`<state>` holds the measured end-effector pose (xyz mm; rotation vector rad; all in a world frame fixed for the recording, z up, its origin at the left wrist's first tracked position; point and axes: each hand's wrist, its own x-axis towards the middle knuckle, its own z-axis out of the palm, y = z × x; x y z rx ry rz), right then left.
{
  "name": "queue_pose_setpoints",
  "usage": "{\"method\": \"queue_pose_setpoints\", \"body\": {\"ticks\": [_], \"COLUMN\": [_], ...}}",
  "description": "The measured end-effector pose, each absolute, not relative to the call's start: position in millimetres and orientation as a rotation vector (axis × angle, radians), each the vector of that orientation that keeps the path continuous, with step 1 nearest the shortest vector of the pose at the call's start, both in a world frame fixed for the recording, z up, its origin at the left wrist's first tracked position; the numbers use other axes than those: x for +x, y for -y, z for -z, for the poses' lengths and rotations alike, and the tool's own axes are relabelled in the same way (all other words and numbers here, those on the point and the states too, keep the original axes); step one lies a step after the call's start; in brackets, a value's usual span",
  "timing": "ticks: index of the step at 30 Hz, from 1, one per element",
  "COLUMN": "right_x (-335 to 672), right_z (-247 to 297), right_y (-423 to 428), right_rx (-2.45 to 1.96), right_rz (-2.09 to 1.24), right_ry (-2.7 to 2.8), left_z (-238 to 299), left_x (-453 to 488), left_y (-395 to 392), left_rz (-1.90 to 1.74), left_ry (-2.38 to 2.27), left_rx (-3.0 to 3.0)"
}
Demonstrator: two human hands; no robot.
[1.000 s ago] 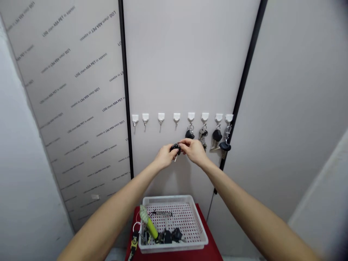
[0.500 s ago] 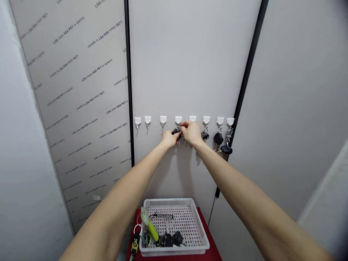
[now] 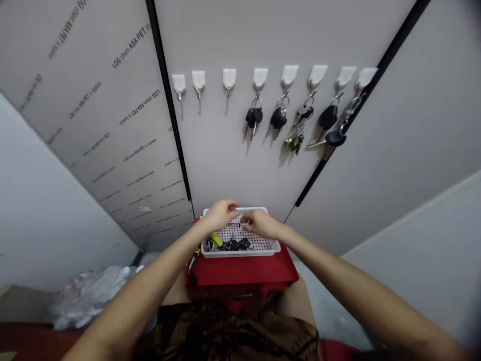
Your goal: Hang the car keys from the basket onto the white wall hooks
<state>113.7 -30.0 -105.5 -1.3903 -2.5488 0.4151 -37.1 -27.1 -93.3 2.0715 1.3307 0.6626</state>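
Observation:
My left hand (image 3: 221,214) hovers over the left part of a white plastic basket (image 3: 236,254), its fingers loosely bent and apart with nothing in them. Close beside it, my right hand (image 3: 260,223) is above the basket's middle, also empty, fingers slightly curled. In the basket lie a yellow-green key fob (image 3: 216,239) and several black-headed keys (image 3: 234,245) near the front wall. On the panel above, a pair of black-headed keys (image 3: 254,116) hangs by its ring from the fourth white hook (image 3: 260,77) from the left.
Further right hang more black-headed keys (image 3: 278,118), a bunch with small brass keys (image 3: 296,140), a large black key (image 3: 328,118) and a key on a chain (image 3: 334,138). The basket stands on a red box (image 3: 240,271). A black and yellow strap (image 3: 194,258) dangles at its left. Plastic bags (image 3: 90,296) lie lower left.
Both hands have let go of the keys at the fourth hook and come down over the basket. The keys now hang there freely. The view has tilted downward.

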Motion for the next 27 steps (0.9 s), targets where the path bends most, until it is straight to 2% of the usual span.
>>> {"method": "queue_pose_setpoints", "body": {"ticks": [3,6,12,16,19,22,27], "right_x": [109.7,104.7,112.0,122.2,122.8,119.4,112.4], "right_z": [149.2,162.9,160.2,145.5,125.6,106.6,78.8], "right_y": [38.6,39.2,34.5,30.2,28.0,26.3,20.1], "right_rx": [-1.491,-1.545,-1.517,-1.467,-1.374,-1.306,-1.256], "right_rz": [-0.482,-0.499,-0.774,-1.042,-1.202,-1.170,-0.951], "right_ry": [2.687,2.691,2.621,2.266,1.953,1.824,1.912], "left_z": [118.0,127.1,138.0,144.0,141.5,132.9,110.8], "left_x": [-38.5,-39.9,-45.2,-41.8,-32.6,-23.1,-21.9], "left_y": [38.3,39.4,37.9,39.3,39.1,36.8,26.5], "left_rz": [-0.499,-0.437,-0.403,-0.483,-0.686,-0.872,-1.008], "left_ry": [-1.383,-1.425,-1.448,-1.346,-1.076,-0.942,-1.046], "left_rx": [2.189,2.237,2.255,2.130,1.895,1.629,1.420]}}
